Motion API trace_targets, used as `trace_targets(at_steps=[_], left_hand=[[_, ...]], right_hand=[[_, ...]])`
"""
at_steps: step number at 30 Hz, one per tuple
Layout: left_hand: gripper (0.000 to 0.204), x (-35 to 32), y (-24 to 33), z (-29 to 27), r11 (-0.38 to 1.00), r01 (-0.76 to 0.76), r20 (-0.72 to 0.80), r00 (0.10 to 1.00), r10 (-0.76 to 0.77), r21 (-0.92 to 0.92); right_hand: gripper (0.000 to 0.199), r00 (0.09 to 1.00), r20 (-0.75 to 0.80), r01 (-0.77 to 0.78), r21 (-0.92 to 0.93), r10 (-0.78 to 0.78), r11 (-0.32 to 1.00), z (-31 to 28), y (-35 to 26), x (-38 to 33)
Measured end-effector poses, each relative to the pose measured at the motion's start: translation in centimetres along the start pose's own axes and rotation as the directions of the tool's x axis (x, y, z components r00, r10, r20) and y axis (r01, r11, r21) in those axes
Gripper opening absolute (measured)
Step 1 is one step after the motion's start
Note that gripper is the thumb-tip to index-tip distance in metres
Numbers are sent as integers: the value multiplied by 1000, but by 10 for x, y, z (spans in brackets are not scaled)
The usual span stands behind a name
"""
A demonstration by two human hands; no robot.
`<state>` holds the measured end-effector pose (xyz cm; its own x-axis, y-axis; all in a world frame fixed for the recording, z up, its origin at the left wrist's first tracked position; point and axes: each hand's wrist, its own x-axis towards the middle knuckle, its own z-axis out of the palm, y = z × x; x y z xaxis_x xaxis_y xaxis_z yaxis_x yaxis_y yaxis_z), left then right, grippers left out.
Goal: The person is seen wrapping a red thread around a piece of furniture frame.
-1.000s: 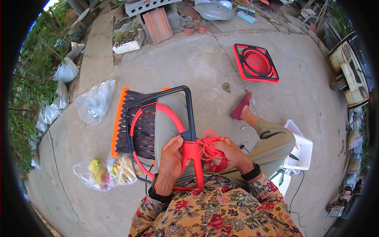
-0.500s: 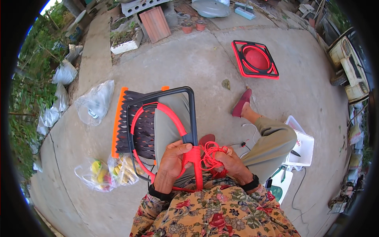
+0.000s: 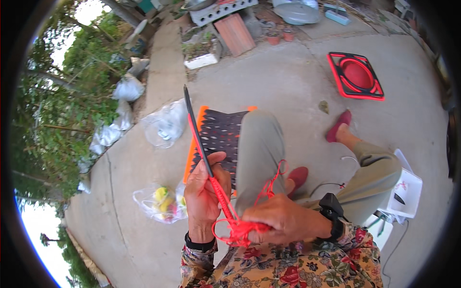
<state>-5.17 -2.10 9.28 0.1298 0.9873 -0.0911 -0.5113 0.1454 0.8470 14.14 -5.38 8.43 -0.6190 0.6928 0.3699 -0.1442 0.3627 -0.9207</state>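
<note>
A square black frame, partly wrapped in red cord, is turned nearly edge-on and tilts up to the left. My left hand grips it around its middle, where the red wrapping begins. Next to the frame's lower end, my right hand is closed on a loose tangled bundle of red cord. Loops of this cord hang about the fingers and rise over my knee. The ring inside the frame cannot be made out at this angle. Behind my left hand stands a seat of black woven straps with orange edges.
On the concrete ahead right lies another square red and black frame. A white box stands right of my leg. Left are a bag of yellow fruit and a clear plastic bag. A white planter sits farther off.
The frame has turned from facing me to nearly edge-on. My right hand has moved inward and lower beside it with the cord. The whole view has shifted, with surroundings now farther right.
</note>
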Motion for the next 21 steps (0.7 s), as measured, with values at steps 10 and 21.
trace_targets(at_steps=[10,21], left_hand=[[37,-47,56,-18,970,-100,53,992,115,-222],[38,-69,65,-55,880,-167,267,913,309,-445]], right_hand=[[35,907,271,327,26,-322,945,60,-27,55],[31,881,326,348,45,-343,937,111,-31,77]])
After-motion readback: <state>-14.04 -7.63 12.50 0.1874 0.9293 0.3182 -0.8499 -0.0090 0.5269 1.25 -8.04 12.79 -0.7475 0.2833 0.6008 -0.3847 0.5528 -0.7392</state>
